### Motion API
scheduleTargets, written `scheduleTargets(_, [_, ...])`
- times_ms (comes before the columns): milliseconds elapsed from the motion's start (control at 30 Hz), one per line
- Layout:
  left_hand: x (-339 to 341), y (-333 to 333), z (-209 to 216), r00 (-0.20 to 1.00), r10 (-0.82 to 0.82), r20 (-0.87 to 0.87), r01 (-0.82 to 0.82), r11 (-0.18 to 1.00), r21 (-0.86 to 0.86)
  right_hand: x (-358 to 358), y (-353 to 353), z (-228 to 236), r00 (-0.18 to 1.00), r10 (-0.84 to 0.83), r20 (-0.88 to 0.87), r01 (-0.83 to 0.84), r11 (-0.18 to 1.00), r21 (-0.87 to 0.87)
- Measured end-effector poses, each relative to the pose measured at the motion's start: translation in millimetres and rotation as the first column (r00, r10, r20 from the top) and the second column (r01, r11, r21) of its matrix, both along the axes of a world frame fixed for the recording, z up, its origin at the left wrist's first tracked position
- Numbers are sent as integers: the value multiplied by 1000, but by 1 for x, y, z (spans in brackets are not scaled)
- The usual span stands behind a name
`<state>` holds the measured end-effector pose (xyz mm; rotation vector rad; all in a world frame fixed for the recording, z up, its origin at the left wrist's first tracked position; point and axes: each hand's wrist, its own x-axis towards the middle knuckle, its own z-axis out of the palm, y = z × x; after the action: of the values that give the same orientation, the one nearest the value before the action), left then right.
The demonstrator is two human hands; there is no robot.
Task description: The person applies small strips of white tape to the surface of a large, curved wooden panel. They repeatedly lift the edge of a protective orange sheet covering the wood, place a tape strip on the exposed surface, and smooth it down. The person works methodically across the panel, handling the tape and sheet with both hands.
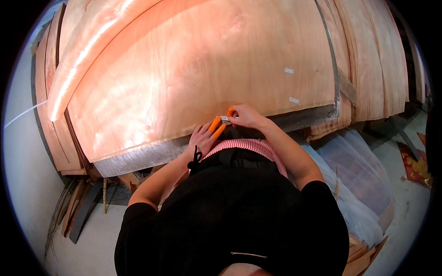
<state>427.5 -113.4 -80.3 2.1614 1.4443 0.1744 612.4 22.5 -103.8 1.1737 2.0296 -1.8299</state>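
A wide, thin sheet of pale wood veneer (198, 78) lies before me on a metal-edged worktop (138, 158). At its near edge my left hand (205, 137) rests with its fingers stretched out, two of them in orange finger covers. Close beside it, my right hand (247, 116) is closed in a pinch on a short piece of white tape (224, 118), which also meets the left fingertips. An orange cover shows on a right finger too. Two more pieces of white tape, one farther off (288, 71) and one nearer (293, 100), are stuck to the sheet's right part.
A curled part of veneer (87, 50) rises at the left. Stacked veneer sheets (373, 60) stand to the right of the worktop. Clear plastic sheeting (357, 170) hangs at the lower right, and wood strips (76, 207) lean at the lower left.
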Motion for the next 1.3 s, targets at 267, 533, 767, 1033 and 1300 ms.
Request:
scheduleTargets(267, [2,2,-8,998,-17,-63,22,996,89,0,-2,4,994,50,99,-68,979,192])
scheduleTargets(533, [14,14,-9,988,-73,-137,79,996,39,-1,-6,2,993,79,84,-103,942,320])
scheduleTargets(767, [20,22,2,978,-91,-189,83,995,-49,15,17,32,963,142,228,-198,948,250])
scheduleTargets(1033, [19,21,-2,979,-102,-179,89,993,-80,-14,45,26,790,498,359,-613,614,497])
scheduleTargets(1300, [17,21,-2,982,-90,-168,85,996,-38,20,114,54,959,181,218,-245,917,314])
